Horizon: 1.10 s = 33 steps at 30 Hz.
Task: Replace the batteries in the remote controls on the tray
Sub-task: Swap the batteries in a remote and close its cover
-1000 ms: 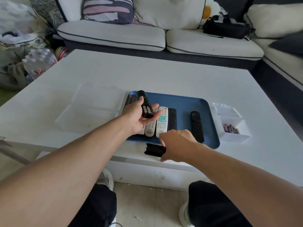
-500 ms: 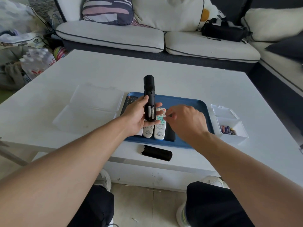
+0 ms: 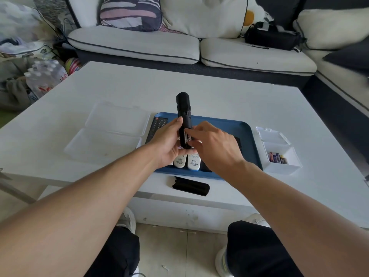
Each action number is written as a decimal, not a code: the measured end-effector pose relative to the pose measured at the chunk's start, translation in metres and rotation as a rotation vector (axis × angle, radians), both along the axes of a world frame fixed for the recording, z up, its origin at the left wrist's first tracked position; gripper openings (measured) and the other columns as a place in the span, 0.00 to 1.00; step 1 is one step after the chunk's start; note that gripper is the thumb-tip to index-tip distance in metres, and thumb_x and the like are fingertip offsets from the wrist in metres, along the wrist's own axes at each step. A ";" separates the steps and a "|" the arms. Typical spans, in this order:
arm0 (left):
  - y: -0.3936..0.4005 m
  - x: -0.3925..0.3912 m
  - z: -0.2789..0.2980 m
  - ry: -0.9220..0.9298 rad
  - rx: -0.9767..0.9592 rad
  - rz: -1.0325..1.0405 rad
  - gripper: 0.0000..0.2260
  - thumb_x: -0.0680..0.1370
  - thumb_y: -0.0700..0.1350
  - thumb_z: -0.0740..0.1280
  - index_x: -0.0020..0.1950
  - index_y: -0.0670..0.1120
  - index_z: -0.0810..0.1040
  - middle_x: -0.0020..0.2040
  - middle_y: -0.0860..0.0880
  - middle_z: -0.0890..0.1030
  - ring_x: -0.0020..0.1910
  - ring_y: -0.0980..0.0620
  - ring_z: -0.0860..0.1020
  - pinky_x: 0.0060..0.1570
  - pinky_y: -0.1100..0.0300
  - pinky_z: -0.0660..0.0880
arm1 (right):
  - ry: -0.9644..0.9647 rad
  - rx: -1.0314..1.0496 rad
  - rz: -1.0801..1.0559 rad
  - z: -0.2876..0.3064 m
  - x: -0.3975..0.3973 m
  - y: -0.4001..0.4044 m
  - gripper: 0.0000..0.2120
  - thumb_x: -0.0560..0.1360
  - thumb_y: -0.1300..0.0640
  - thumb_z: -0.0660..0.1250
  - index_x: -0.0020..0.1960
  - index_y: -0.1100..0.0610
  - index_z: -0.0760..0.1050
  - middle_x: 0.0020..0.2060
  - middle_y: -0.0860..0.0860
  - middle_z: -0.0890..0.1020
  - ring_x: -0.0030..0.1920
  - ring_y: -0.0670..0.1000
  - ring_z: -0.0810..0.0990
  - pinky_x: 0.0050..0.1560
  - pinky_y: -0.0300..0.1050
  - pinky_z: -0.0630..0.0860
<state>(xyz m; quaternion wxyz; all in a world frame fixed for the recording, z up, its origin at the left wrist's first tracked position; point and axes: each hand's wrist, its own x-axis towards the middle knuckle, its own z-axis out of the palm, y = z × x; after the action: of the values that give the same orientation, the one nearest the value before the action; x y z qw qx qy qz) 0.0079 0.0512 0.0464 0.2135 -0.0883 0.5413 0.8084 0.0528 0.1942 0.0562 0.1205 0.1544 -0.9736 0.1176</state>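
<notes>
My left hand (image 3: 169, 145) is closed around a black remote (image 3: 184, 118) and holds it upright above the blue tray (image 3: 246, 136), with its open battery compartment facing me. My right hand (image 3: 214, 148) is half open, and its fingertips (image 3: 188, 131) touch the batteries inside. The black battery cover (image 3: 190, 188) lies on the white table (image 3: 219, 96), just near of the tray. Two white remotes (image 3: 187, 161) lie on the tray; their small print is not readable. At the right, a white box (image 3: 280, 156) holds batteries (image 3: 278, 158); I cannot read their labels.
</notes>
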 end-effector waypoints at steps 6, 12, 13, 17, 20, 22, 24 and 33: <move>0.000 0.005 -0.001 0.057 -0.065 -0.064 0.12 0.85 0.51 0.59 0.60 0.47 0.79 0.38 0.48 0.83 0.35 0.51 0.83 0.39 0.48 0.82 | 0.021 -0.060 0.040 0.002 -0.005 -0.002 0.11 0.81 0.55 0.64 0.62 0.50 0.78 0.54 0.48 0.76 0.48 0.53 0.78 0.41 0.50 0.75; 0.001 0.005 0.001 0.099 -0.095 -0.051 0.12 0.85 0.51 0.60 0.57 0.51 0.81 0.44 0.45 0.84 0.40 0.50 0.81 0.46 0.47 0.80 | -0.006 -0.193 0.016 -0.015 -0.002 -0.018 0.09 0.80 0.60 0.65 0.59 0.55 0.77 0.49 0.52 0.79 0.43 0.55 0.79 0.41 0.50 0.76; 0.000 0.004 0.002 0.094 -0.081 -0.039 0.11 0.85 0.51 0.59 0.57 0.50 0.81 0.40 0.48 0.83 0.36 0.51 0.80 0.43 0.49 0.79 | -0.003 -0.253 -0.027 -0.014 -0.002 -0.019 0.10 0.80 0.59 0.66 0.61 0.53 0.77 0.49 0.52 0.79 0.44 0.54 0.79 0.42 0.49 0.76; 0.004 0.003 0.003 0.085 -0.039 0.003 0.11 0.86 0.49 0.58 0.56 0.48 0.79 0.37 0.49 0.83 0.34 0.52 0.82 0.45 0.48 0.81 | -0.070 -0.573 -0.241 -0.005 -0.003 -0.018 0.06 0.78 0.54 0.69 0.54 0.50 0.80 0.41 0.45 0.82 0.40 0.46 0.80 0.40 0.35 0.75; 0.006 0.003 0.003 0.106 -0.031 0.059 0.11 0.86 0.46 0.57 0.59 0.45 0.76 0.41 0.48 0.86 0.39 0.50 0.84 0.39 0.53 0.82 | -0.166 -0.823 -0.350 0.000 -0.007 -0.017 0.02 0.76 0.53 0.72 0.47 0.48 0.83 0.36 0.44 0.84 0.36 0.45 0.82 0.39 0.37 0.80; 0.007 0.004 0.005 0.102 -0.013 0.076 0.11 0.86 0.46 0.56 0.62 0.43 0.74 0.48 0.45 0.87 0.43 0.48 0.85 0.39 0.53 0.82 | -0.217 -0.908 -0.380 0.002 -0.009 -0.017 0.03 0.74 0.54 0.73 0.46 0.48 0.85 0.37 0.44 0.85 0.37 0.47 0.85 0.41 0.46 0.84; 0.008 0.005 0.007 0.090 0.000 0.082 0.13 0.87 0.48 0.55 0.65 0.42 0.72 0.54 0.42 0.86 0.46 0.46 0.84 0.43 0.51 0.81 | -0.282 -1.007 -0.406 0.004 -0.009 -0.019 0.03 0.75 0.55 0.74 0.48 0.50 0.85 0.38 0.46 0.86 0.36 0.48 0.85 0.37 0.45 0.84; 0.010 0.008 0.007 0.105 -0.014 0.129 0.19 0.84 0.60 0.53 0.60 0.51 0.78 0.53 0.49 0.87 0.56 0.46 0.84 0.60 0.47 0.74 | -0.583 -1.414 -0.580 0.012 -0.006 -0.034 0.03 0.74 0.55 0.74 0.47 0.53 0.84 0.41 0.50 0.86 0.38 0.47 0.84 0.29 0.39 0.75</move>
<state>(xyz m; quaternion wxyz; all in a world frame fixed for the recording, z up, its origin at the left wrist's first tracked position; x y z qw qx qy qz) 0.0158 0.0608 0.0530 0.1316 -0.0822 0.5505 0.8203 0.0473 0.1599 0.0685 -0.0431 -0.2526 -0.6630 0.7034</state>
